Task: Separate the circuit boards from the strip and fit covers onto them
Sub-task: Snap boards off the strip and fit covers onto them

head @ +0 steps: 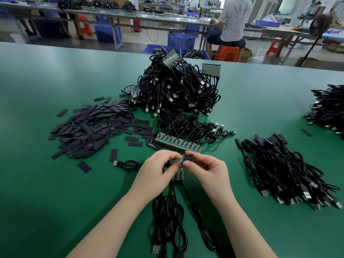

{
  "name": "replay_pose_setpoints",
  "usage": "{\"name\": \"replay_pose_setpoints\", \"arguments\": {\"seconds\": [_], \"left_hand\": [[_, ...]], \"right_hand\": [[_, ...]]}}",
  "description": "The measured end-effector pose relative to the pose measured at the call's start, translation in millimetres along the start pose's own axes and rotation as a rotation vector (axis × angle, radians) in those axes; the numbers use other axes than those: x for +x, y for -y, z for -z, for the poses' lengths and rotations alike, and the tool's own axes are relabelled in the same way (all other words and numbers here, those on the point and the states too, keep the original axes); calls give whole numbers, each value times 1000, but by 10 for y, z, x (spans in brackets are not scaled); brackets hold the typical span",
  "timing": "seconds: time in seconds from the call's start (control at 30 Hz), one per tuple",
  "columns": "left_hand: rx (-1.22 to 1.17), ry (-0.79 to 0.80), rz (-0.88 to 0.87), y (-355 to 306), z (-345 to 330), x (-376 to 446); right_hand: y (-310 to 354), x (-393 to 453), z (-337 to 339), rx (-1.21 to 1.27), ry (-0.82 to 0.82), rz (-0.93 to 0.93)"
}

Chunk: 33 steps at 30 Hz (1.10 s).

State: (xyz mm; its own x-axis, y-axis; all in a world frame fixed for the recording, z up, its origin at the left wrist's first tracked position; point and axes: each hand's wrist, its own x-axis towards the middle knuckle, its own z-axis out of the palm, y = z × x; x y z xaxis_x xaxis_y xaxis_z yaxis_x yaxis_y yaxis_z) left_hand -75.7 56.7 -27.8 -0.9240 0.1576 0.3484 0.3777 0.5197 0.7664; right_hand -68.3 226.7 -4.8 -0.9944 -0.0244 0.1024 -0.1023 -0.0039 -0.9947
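Both hands meet over the green table near its front. My left hand [158, 168] and my right hand [206, 169] pinch a small black cover [177, 161] between their fingertips; the cover sits over a circuit board whose end is mostly hidden. A short strip of green boards [177, 174] lies under my hands, its black USB cables [167, 216] trailing toward me. A longer strip of circuit boards [176, 142] lies just beyond my fingers. Loose flat black covers [93, 127] are heaped to the left.
A big tangle of cabled board strips [175, 86] rises behind the work spot. Covered cables [283, 172] are piled at the right, with another black pile [329, 108] at the far right edge. A seated person [232, 25] works at a far bench.
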Motion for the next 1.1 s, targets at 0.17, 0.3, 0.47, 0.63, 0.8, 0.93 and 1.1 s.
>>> {"name": "replay_pose_setpoints", "arguments": {"seconds": [0.17, 0.3, 0.47, 0.63, 0.8, 0.93, 1.1], "left_hand": [[26, 12, -15, -5, 8, -11], [64, 14, -46, -15, 4, -10], [63, 7, -53, 1, 11, -17], [13, 7, -37, 10, 1, -7], [0, -17, -27, 23, -2, -13], [6, -14, -34, 8, -5, -15], [-15, -56, -22, 11, -20, -19]], "right_hand": [[5, -8, 0, -43, -16, 19], [-12, -14, -7, -57, -24, 12], [-21, -10, -28, -72, -20, 18], [-25, 1, -11, -41, -70, 25], [-8, -11, -3, -75, -32, 37], [-7, -21, -7, -110, -51, 63], [14, -26, -29, -107, -27, 72]]}}
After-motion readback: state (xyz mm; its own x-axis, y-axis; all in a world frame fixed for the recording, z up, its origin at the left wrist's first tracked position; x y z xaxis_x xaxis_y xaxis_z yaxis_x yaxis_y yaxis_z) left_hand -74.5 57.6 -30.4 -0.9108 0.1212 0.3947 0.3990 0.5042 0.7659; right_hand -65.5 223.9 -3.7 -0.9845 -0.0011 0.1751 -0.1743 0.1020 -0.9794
